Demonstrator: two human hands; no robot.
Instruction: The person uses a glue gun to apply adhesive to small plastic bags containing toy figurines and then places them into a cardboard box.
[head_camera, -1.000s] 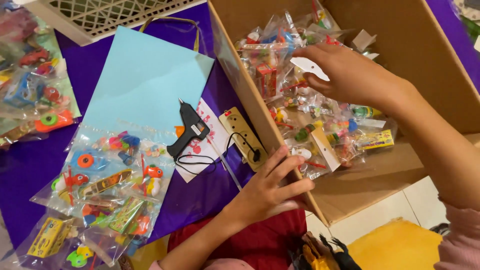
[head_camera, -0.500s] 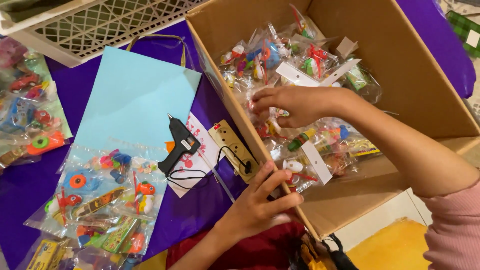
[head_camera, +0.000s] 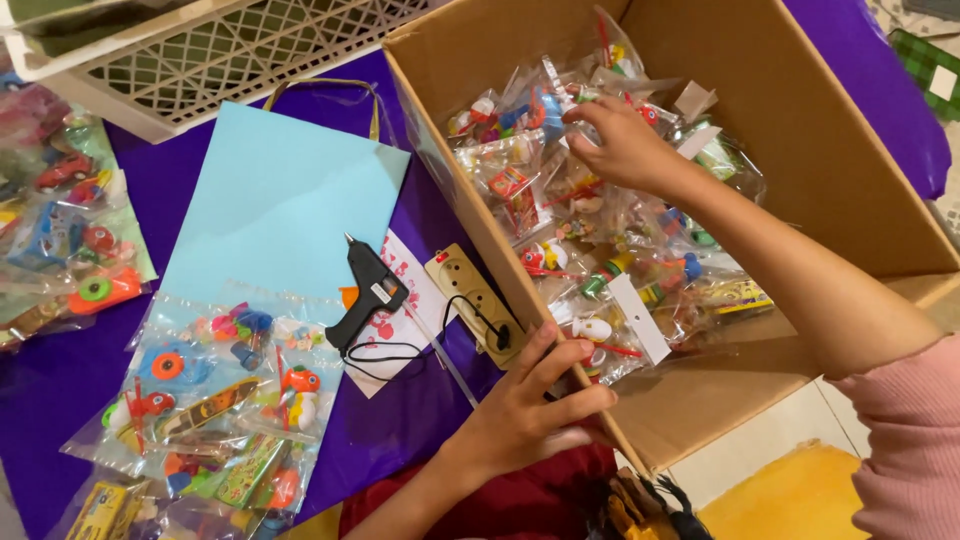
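**Sorting toy packets: box and tabletop**

The right hand (head_camera: 620, 145) reaches into the cardboard box (head_camera: 860, 190), fingers closing on a clear toy packet (head_camera: 590, 100); whether it is gripped cannot be told. The left hand (head_camera: 530, 410) clasps the box's near wall. Most packets remain in the box; 1 large filled bag (head_camera: 215, 385) lies on the purple tabletop (head_camera: 60, 370), partly over a blue sheet (head_camera: 285, 200), beside a black glue gun (head_camera: 368, 290).

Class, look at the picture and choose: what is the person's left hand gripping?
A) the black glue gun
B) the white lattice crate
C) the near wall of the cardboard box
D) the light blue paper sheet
C: the left hand curls over the near wall of the cardboard box, while the glue gun lies apart on the purple cloth.
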